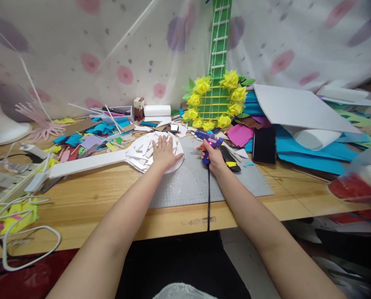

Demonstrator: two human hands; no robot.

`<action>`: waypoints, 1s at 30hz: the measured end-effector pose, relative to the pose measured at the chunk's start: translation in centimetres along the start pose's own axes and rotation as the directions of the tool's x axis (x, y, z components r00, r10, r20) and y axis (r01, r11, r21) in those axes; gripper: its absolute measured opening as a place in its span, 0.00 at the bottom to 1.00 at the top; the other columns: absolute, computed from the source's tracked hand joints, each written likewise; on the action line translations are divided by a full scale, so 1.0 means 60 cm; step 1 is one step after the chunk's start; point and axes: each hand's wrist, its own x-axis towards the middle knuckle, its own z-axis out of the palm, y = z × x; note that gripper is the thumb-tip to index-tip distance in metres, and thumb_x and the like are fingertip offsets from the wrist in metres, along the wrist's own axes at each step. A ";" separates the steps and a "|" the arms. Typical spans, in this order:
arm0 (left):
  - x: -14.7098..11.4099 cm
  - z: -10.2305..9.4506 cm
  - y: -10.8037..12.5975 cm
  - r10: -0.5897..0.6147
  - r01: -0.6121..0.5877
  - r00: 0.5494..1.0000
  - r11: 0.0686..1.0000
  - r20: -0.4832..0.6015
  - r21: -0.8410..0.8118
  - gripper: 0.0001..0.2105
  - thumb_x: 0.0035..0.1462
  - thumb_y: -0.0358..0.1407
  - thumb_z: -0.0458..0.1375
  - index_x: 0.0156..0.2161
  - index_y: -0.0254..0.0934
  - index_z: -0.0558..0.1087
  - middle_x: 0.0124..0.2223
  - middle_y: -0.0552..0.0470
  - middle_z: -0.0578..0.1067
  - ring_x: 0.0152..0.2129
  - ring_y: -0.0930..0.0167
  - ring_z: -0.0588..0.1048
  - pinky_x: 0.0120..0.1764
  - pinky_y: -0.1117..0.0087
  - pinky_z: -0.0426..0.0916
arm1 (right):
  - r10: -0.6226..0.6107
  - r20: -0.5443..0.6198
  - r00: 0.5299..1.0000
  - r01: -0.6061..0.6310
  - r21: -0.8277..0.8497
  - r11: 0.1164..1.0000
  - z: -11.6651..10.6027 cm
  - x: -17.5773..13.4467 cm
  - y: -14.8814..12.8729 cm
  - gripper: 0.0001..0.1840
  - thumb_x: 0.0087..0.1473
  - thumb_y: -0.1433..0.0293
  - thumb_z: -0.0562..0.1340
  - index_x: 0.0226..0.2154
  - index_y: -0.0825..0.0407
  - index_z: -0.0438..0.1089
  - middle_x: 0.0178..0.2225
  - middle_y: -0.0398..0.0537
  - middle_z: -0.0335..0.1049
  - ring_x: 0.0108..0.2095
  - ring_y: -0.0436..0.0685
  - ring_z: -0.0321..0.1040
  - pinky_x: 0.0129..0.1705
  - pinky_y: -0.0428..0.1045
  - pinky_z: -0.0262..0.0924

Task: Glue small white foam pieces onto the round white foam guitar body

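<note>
Cluttered pale-wood table [92, 199]: bare left hand [165, 155] spread, bare right hand [214, 157] gripping

A translucent plastic sheet with pink and purple spots [123, 41] hangs behind. The flat white form with a round head and long straight handle [116, 157] lies with its head over the left side of a grey gridded cutting mat [185, 187], handle pointing left. The left hand's fingers are apart, palm down over narrow white strips [144, 151] on the head. The right hand's fingers are clamped around a blue-purple glue gun with an orange trigger [212, 143], nozzle near the head. The step in hand looks like steadying strips, gun at the ready; applying glue would call for a still head and a nozzle clear of the left hand.
</note>
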 end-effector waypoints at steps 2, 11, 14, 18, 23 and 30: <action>0.000 0.002 0.001 -0.005 0.005 1.000 1.000 -0.012 0.001 0.42 0.52 0.59 0.43 0.66 0.34 0.43 0.67 0.42 0.42 0.64 0.59 0.36 0.61 0.51 0.31 | 0.000 0.006 1.000 0.000 -0.016 1.000 0.000 0.000 0.000 0.22 0.40 0.51 0.66 0.23 0.52 0.64 0.22 0.43 0.70 0.14 0.43 0.54 0.14 0.41 0.54; -0.001 0.004 -0.001 0.010 -0.009 0.999 1.000 -0.035 0.002 0.41 0.52 0.58 0.42 0.65 0.33 0.46 0.66 0.39 0.48 0.63 0.56 0.45 0.60 0.51 0.35 | 0.007 -0.003 1.000 -0.007 0.013 1.000 0.002 -0.002 0.001 0.22 0.37 0.52 0.68 0.23 0.53 0.65 0.23 0.43 0.71 0.14 0.42 0.54 0.14 0.41 0.54; 0.000 0.004 -0.002 0.006 -0.006 1.000 1.000 -0.030 0.012 0.41 0.52 0.58 0.41 0.65 0.33 0.48 0.66 0.40 0.49 0.63 0.56 0.46 0.60 0.52 0.34 | 0.003 0.002 1.000 -0.003 0.002 1.000 0.002 -0.004 0.000 0.22 0.38 0.52 0.67 0.23 0.53 0.65 0.22 0.43 0.71 0.14 0.42 0.54 0.14 0.40 0.54; 0.000 0.005 -0.002 0.007 -0.007 0.999 1.000 -0.033 0.014 0.41 0.52 0.58 0.41 0.65 0.33 0.47 0.66 0.40 0.48 0.63 0.57 0.45 0.61 0.52 0.34 | -0.017 0.011 1.000 0.017 0.003 1.000 0.002 -0.004 0.001 0.22 0.37 0.52 0.68 0.22 0.53 0.64 0.22 0.43 0.71 0.14 0.42 0.54 0.13 0.41 0.53; -0.001 0.005 -0.002 0.014 -0.014 0.999 1.000 -0.029 0.012 0.41 0.53 0.58 0.41 0.65 0.31 0.47 0.66 0.39 0.48 0.63 0.58 0.43 0.61 0.52 0.34 | -0.017 0.006 1.000 0.017 -0.012 1.000 0.003 -0.003 0.002 0.22 0.39 0.51 0.67 0.22 0.52 0.64 0.22 0.43 0.70 0.14 0.42 0.54 0.13 0.41 0.54; -0.002 0.000 0.000 0.012 -0.012 1.000 1.000 -0.022 0.014 0.40 0.53 0.57 0.41 0.65 0.32 0.47 0.66 0.40 0.46 0.64 0.59 0.42 0.61 0.52 0.34 | -0.011 -0.003 1.000 0.011 0.002 1.000 0.003 -0.003 0.000 0.22 0.38 0.52 0.67 0.23 0.53 0.65 0.21 0.43 0.70 0.14 0.42 0.53 0.13 0.40 0.54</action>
